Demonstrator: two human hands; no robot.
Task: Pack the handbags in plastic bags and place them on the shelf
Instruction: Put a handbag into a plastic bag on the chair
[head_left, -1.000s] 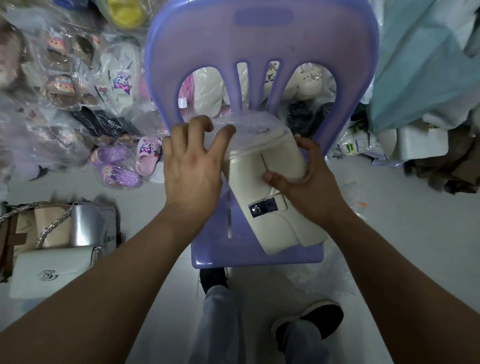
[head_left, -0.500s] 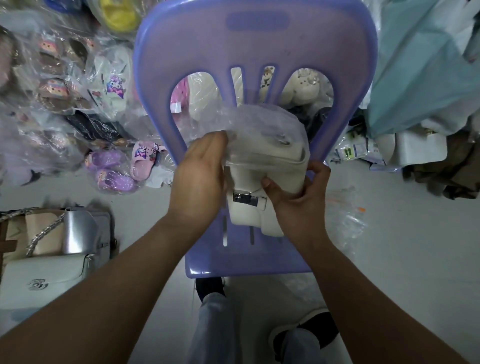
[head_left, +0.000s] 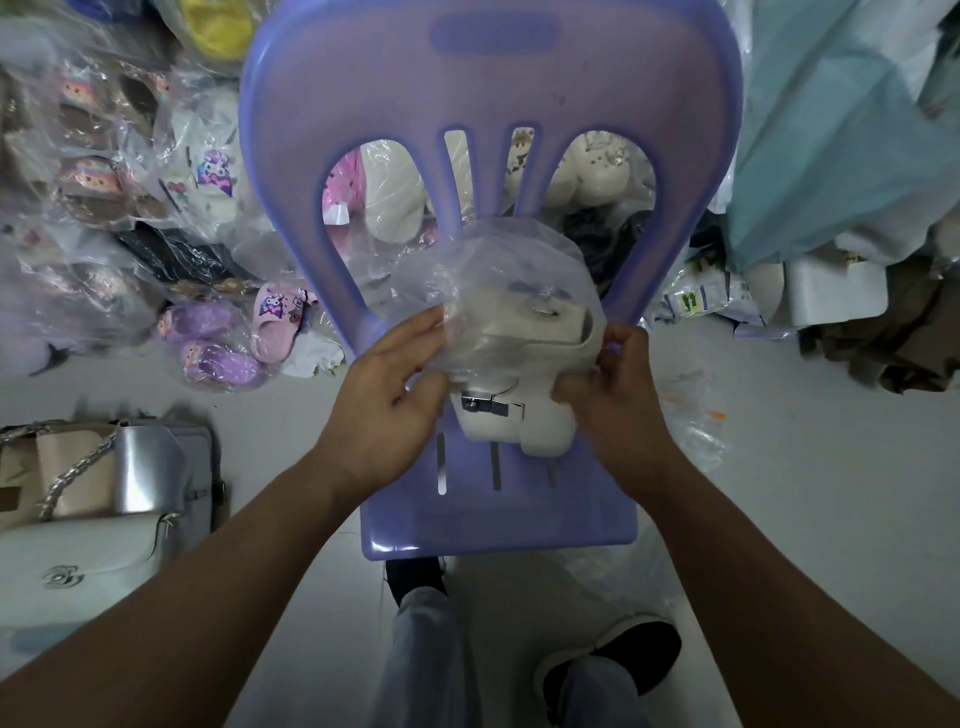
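A cream handbag (head_left: 524, 421) with a metal clasp stands on end on the seat of a purple plastic chair (head_left: 498, 514). A clear plastic bag (head_left: 498, 275) covers its upper half. My left hand (head_left: 389, 400) pinches the bag's edge on the left side. My right hand (head_left: 613, 389) grips the bag's edge and the handbag's right side. The lower part of the handbag with the clasp is outside the plastic. On the floor at the left lie a white handbag (head_left: 67, 571), a silver handbag (head_left: 145, 473) and a beige handbag (head_left: 57, 467) with a chain.
The chair's back rises right behind the handbag. Bagged slippers (head_left: 223, 338) and soft goods pile on the floor at the left and behind the chair. Teal cloth (head_left: 841, 130) and boxes fill the right. My legs and black shoes (head_left: 623, 660) are below the seat.
The handbag went from lying tilted on the seat to standing on end. The plastic bag has come further down over it, and both hands have shifted to the bag's lower edge.
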